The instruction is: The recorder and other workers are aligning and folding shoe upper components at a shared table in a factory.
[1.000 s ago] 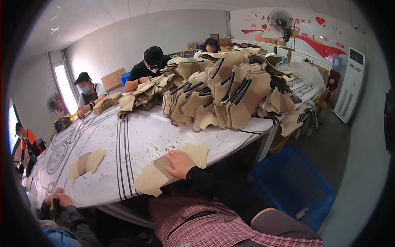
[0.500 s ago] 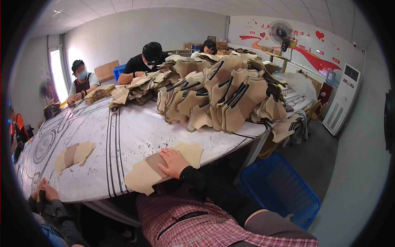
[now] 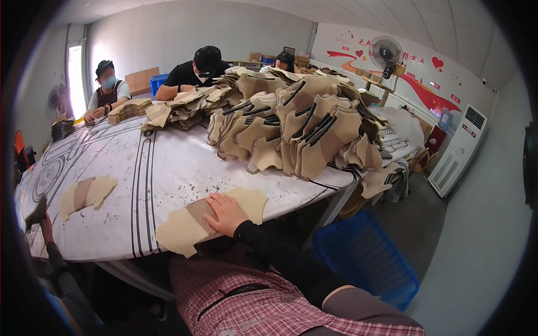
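My right hand (image 3: 226, 214), in a black sleeve, lies palm down with fingers stretched out, on the brown middle band of a beige mesh fabric piece (image 3: 246, 203). This cut piece lies flat along the near edge of the table, its lower left corner hanging over. It has notched, curved sides. My left hand is out of sight. A second beige fabric piece (image 3: 101, 190) with a brown band lies apart on the table to the left. Beyond my right hand rises a big heap of similar fabric pieces (image 3: 328, 134), some with dark strips.
The table (image 3: 126, 162) has a white cover with black lines. At lower left a co-worker's hand (image 3: 46, 223) holds a dark piece. Other people sit at the far side beside stacked pieces (image 3: 129, 110). A blue plastic basket (image 3: 367, 260) stands at my right below the table edge.
The view has shifted slightly. My right hand stays flat on the fabric piece. The co-worker's hand at lower left has lifted a dark piece outward over the table.
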A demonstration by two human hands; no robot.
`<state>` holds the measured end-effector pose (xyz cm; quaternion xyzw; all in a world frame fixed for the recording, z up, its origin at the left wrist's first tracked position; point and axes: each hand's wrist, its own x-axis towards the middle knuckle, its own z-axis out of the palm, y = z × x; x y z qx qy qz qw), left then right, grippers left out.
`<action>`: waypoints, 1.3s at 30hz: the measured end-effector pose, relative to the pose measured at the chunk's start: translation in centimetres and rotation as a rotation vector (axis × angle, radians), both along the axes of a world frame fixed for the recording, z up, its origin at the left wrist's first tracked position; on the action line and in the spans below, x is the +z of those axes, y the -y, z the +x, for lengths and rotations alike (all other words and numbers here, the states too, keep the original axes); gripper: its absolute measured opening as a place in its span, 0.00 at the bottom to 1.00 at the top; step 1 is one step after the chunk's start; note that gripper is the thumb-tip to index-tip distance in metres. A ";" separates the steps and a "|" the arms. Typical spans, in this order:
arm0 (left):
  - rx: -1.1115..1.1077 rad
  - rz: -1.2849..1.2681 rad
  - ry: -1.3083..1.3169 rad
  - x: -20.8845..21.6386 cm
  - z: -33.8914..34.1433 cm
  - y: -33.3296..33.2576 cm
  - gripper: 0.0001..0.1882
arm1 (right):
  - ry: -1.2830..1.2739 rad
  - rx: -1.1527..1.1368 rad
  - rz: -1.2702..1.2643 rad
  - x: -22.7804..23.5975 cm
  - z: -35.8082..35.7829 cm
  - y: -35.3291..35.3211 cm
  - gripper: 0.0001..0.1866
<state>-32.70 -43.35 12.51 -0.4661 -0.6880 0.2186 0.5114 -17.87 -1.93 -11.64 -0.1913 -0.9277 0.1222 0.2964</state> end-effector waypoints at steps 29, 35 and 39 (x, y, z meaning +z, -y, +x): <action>0.204 0.140 0.130 -7.6 -9.5 1.4 0.27 | 0.024 -0.008 0.030 1.6 1.2 -0.3 0.30; 0.226 0.166 0.157 -8.9 -12.1 1.4 0.26 | -0.020 -0.088 0.052 1.7 2.3 -1.4 0.30; 0.248 0.184 0.176 -9.7 -13.9 1.8 0.25 | -0.034 -0.124 0.035 1.7 3.2 -1.8 0.30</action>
